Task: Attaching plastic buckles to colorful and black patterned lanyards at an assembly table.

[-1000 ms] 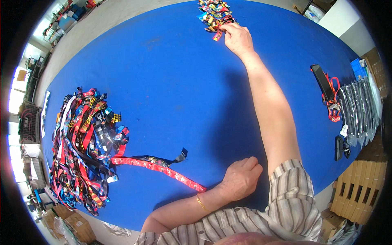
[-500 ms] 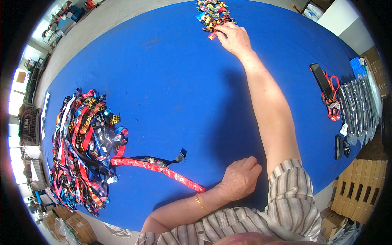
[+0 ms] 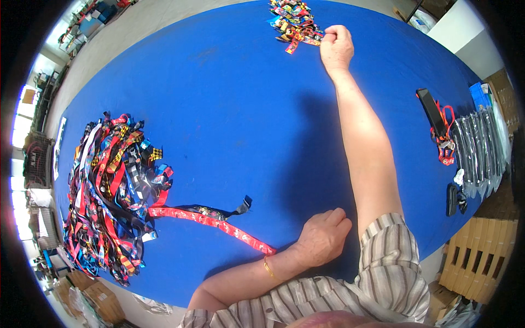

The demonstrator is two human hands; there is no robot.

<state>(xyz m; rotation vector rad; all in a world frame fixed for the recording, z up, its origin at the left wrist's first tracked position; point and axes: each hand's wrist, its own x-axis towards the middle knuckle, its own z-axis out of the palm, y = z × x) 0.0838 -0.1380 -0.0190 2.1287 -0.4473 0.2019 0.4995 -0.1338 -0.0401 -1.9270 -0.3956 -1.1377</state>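
Note:
At the far edge of the table, my right hand [image 3: 337, 49] has its fingers pinched on the end of a red and yellow printed lanyard [image 3: 310, 41]. That strap lies across the near end of a pile of colourful folded lanyards [image 3: 293, 19]. My left hand [image 3: 324, 236] is closed close to my body, its fingers curled; whatever it holds is hidden. A red printed lanyard [image 3: 219, 221] runs from the large tangled heap of lanyards [image 3: 109, 191] at the left to my left wrist, where its end disappears. Beside it lies a dark strap [image 3: 239, 206] with a black end.
A blue cloth [image 3: 235, 126] covers the table. On the right lie a black phone-like device [image 3: 431, 112] with a red strap, a stack of plastic-wrapped dark packs [image 3: 481, 150] and a small black object [image 3: 451, 199]. Cardboard boxes [image 3: 481, 257] stand beyond the right edge.
My right hand has moved right, from over the near end of the far pile to its right side, with the lanyard end in its fingers. My left hand has hardly moved.

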